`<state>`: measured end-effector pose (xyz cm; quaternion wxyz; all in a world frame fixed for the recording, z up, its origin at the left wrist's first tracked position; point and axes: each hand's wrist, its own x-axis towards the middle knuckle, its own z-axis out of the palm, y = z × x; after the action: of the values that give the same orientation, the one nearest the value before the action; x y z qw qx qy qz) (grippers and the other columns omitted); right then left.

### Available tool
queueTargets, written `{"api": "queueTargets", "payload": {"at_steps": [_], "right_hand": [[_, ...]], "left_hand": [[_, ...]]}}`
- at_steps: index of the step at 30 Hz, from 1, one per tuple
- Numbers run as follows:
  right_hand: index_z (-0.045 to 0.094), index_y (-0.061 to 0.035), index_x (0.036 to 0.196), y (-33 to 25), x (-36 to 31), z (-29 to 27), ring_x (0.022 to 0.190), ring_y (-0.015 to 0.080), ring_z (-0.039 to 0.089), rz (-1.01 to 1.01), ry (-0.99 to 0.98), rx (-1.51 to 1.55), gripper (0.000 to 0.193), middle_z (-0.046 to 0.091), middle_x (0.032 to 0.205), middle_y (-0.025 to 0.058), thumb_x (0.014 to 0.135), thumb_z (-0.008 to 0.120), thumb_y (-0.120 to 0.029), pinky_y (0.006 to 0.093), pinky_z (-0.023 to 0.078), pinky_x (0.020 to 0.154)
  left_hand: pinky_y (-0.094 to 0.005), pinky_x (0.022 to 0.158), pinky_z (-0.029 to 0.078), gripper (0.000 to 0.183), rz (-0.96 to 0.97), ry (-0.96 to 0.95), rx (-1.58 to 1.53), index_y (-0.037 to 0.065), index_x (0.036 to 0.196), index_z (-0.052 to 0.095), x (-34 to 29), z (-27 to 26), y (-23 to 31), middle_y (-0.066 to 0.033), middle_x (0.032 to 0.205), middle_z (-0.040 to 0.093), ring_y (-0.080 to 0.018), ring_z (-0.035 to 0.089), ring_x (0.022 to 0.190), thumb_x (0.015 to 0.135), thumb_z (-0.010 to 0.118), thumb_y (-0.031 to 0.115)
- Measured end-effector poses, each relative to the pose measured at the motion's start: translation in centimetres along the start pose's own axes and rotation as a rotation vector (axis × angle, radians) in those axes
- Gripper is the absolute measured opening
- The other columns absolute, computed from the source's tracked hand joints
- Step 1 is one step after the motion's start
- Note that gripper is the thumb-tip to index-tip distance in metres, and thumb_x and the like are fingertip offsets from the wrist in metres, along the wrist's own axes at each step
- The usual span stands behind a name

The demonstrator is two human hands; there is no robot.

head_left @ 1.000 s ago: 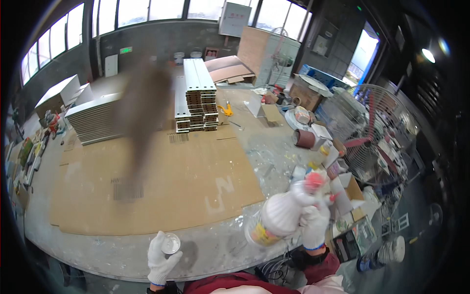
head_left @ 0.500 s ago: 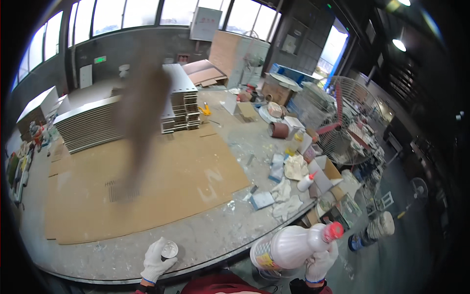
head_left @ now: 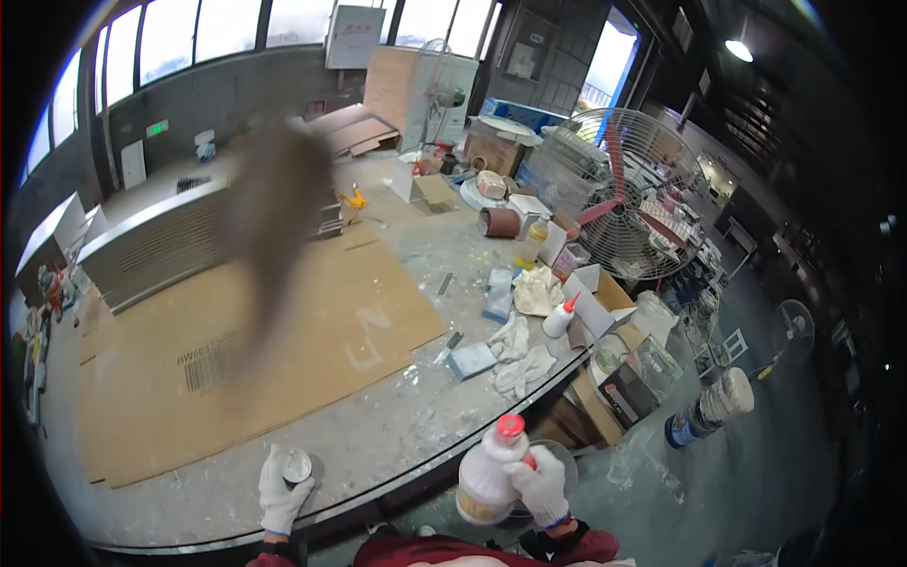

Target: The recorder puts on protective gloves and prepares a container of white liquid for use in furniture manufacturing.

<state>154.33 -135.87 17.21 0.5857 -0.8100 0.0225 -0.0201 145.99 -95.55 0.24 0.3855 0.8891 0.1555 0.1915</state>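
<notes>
Near the front edge of the table, my left hand [head_left: 278, 493], in a white knit glove, is closed around a small round cup [head_left: 297, 463] with a pale inside. My right hand [head_left: 542, 489], gloved the same way, grips a large whitish plastic jug [head_left: 485, 472] by its right side. The jug has a red cap [head_left: 510, 428] and a partly seen yellow label. It hangs just off the table's edge, to the right of the cup and apart from it. Behind it shows part of a clear round container [head_left: 559, 459].
Flat cardboard [head_left: 312, 331] covers much of the table, with stacked panels [head_left: 156, 250] behind. To the right lie rags [head_left: 515, 354], a white squeeze bottle [head_left: 559, 318] and an open box [head_left: 602, 300]. A large caged fan [head_left: 619, 203] stands beyond. A brown blur hides the middle left.
The jug has swung from leaning right to nearly upright and moved left with my right hand, closer to the cup. My left hand keeps the cup. The view has turned slightly right.
</notes>
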Motion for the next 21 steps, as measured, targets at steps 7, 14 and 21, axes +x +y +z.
{"api": "queueTargets", "payload": {"at_steps": [7, 14, 21], "right_hand": [[0.066, -0.0006, 0.081, -4.6, -2.8, -4.4, 0.062, 0.0068, 0.056, -0.100, 0.120, 0.287, 0.020, 0.063, 0.069, 0.0009, 0.069, 0.078, -0.011, 0.0241, 0.045, 0.055], [0.064, -0.0026, 0.081, -0.7, -0.6, -5.6, 0.065, 0.0170, 0.062, -0.142, 0.090, -0.144, 0.023, 0.063, 0.073, 0.0124, 0.069, 0.077, -0.019, 0.0315, 0.049, 0.064], [0.065, -0.0050, 0.090, 7.7, -0.8, -4.3, 0.071, 0.0315, 0.063, 0.030, -0.007, -0.231, 0.032, 0.064, 0.078, 0.0163, 0.077, 0.072, -0.034, 0.0356, 0.049, 0.068]], "left_hand": [[-0.0361, 0.107, 0.032, 0.106, -0.138, 0.173, -0.436, -0.005, 0.145, 0.012, -3.2, -1.3, 0.2, -0.0212, 0.145, 0.029, -0.0286, 0.038, 0.129, 0.063, 0.079, 0.004], [-0.0428, 0.109, 0.029, 0.079, -0.179, 0.410, 0.119, -0.001, 0.141, 0.028, -5.1, -5.5, 5.8, -0.0229, 0.140, 0.037, -0.0327, 0.037, 0.128, 0.079, 0.073, 0.012], [-0.0388, 0.101, 0.040, 0.063, 0.166, 0.643, -0.007, -0.005, 0.137, 0.034, -2.6, -7.9, 15.7, -0.0221, 0.131, 0.045, -0.0300, 0.048, 0.117, 0.088, 0.066, 0.019]]}}
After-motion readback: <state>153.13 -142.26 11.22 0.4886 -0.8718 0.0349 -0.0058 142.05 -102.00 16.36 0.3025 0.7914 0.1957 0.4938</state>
